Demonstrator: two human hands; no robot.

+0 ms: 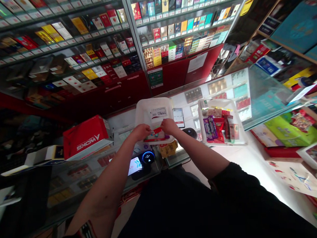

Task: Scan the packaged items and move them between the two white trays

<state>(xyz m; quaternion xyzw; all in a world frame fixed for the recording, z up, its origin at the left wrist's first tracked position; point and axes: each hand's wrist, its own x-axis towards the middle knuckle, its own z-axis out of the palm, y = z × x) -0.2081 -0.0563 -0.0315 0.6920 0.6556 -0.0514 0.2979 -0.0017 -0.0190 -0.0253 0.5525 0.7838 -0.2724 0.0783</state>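
Note:
Between my two hands is a small red packet (156,131), held at its two ends over a white plastic tub (140,111). The fingers of my left hand (142,131) pinch its left end, and those of my right hand (168,126) close on the right end. A white printed label (158,112) shows inside the tub, and more small colourful packets lie low in it, partly hidden. To the right stands a second white tray (241,135) with purple packets (209,127), red packets (219,126) and other snacks.
The tub stands on a glass display counter. Near it are a phone (178,117), a lit payment device (148,157), a red shoe-type box (87,137) and a brown-yellow package (168,149). Shelves of cigarette packs (156,56) line the far side. Boxes crowd the right.

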